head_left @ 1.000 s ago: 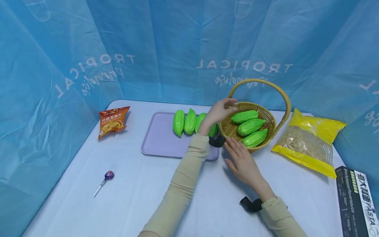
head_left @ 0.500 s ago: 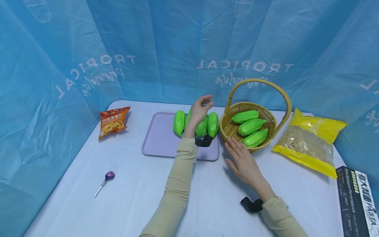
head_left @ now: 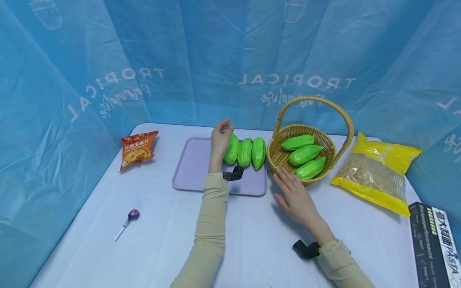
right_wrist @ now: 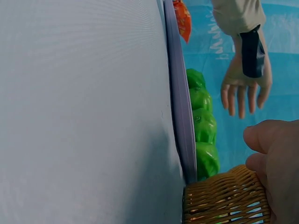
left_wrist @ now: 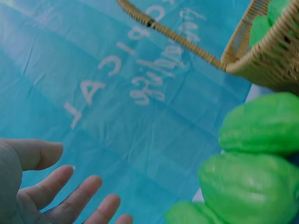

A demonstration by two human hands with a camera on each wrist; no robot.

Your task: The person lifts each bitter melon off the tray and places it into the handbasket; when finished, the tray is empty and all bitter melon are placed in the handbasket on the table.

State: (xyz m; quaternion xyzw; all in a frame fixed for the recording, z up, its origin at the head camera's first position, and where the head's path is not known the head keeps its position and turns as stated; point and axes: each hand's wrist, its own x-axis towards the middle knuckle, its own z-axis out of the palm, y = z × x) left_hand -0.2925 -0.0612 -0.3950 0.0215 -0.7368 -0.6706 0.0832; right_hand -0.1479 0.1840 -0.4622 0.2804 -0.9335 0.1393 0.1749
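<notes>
My left hand (head_left: 220, 141) hovers over the left end of a row of glossy green ribbed fruits (head_left: 245, 153), shaped like star fruit, on a lilac tray (head_left: 192, 168). It covers much of the leftmost fruit. In the left wrist view, the thumb and fingers (left_wrist: 60, 179) are spread and hold nothing. Right of the tray stands a wicker basket (head_left: 276, 157) with a tall arched handle, and three similar fruits (head_left: 306, 155) lie in it. My right hand (head_left: 297, 198) rests its extended fingers against the basket's near left rim. The right wrist view shows it beside the woven wall (right_wrist: 226, 196).
An orange snack bag (head_left: 138, 150) lies at the back left, with a lollipop (head_left: 133, 214) nearer the front. Right of the basket are a yellow pasta bag (head_left: 378, 172) and a dark pasta box (head_left: 433, 244). Blue curtains (head_left: 216, 60) enclose the white table.
My left hand has moved left, from the basket's left rim across the tray to the leftmost fruit. My right hand has stayed at the basket.
</notes>
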